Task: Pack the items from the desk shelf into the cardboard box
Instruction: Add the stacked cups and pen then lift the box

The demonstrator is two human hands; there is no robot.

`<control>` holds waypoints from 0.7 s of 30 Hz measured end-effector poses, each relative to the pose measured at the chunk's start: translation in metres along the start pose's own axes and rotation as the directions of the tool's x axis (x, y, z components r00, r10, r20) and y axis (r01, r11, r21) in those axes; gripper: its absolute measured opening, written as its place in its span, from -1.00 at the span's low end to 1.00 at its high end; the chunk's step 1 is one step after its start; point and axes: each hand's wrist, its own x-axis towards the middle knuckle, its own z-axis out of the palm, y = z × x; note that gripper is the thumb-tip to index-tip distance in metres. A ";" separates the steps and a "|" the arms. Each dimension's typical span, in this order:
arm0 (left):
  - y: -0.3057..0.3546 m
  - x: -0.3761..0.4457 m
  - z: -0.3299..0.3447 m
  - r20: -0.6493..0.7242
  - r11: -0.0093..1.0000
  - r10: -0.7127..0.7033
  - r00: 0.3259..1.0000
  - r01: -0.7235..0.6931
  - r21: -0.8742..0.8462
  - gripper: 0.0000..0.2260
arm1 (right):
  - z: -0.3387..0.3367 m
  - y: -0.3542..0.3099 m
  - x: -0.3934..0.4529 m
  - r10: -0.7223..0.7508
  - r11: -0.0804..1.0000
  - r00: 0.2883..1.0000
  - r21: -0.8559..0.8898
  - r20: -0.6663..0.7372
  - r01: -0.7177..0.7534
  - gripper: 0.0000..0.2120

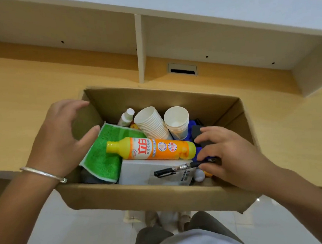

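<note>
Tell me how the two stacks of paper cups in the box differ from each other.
The left stack of cups is taller, with many rims showing down its side; the right stack of cups shows only a few. The left stack leans strongly to the left, while the right stack stands closer to upright, so its inside bottom is visible. Both are white, stand side by side in the cardboard box and open upward.

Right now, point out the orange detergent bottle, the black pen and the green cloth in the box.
orange detergent bottle point(154, 149), head view, on the middle of its label.
black pen point(175, 169), head view, on its barrel near the clip.
green cloth point(103, 155), head view, on its fuzzy middle.
</note>
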 end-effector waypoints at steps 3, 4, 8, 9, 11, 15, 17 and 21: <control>0.000 -0.005 -0.001 0.042 0.996 -0.084 0.996 0.085 -0.017 -0.42 | 0.007 0.000 0.001 -0.021 1.000 1.000 0.003 0.000 0.021 -0.84; -0.001 -0.006 -0.002 0.060 0.993 -0.119 0.991 0.120 -0.016 -0.37 | 0.009 0.000 0.001 -0.017 1.000 1.000 0.002 0.006 0.017 -0.84; -0.006 -0.005 0.000 0.124 0.974 -0.226 0.966 0.222 0.045 -0.24 | 0.009 0.003 -0.004 -0.005 1.000 0.999 -0.009 -0.033 0.005 -0.67; -0.009 -0.003 0.000 0.144 0.967 -0.253 0.957 0.244 0.077 -0.23 | 0.007 0.004 -0.007 0.022 1.000 0.997 -0.019 -0.077 -0.024 -0.62; -0.015 0.000 -0.002 0.193 0.944 -0.316 0.929 0.288 0.163 -0.28 | 0.001 0.007 -0.012 0.158 0.985 0.969 -0.034 -0.191 -0.167 -0.51; -0.026 0.002 -0.005 0.338 0.913 -0.392 0.855 0.319 0.253 -0.60 | -0.010 0.023 -0.024 0.529 0.848 0.814 0.098 -0.240 -0.522 -0.27; -0.028 0.002 -0.001 0.342 0.917 -0.386 0.857 0.317 0.242 -0.70 | -0.008 0.029 -0.027 0.590 0.807 0.792 0.091 -0.159 -0.583 -0.22; -0.029 0.000 0.004 0.288 0.926 -0.352 0.891 0.286 0.247 -0.72 | -0.002 0.036 -0.028 0.637 0.771 0.760 0.092 -0.129 -0.630 -0.17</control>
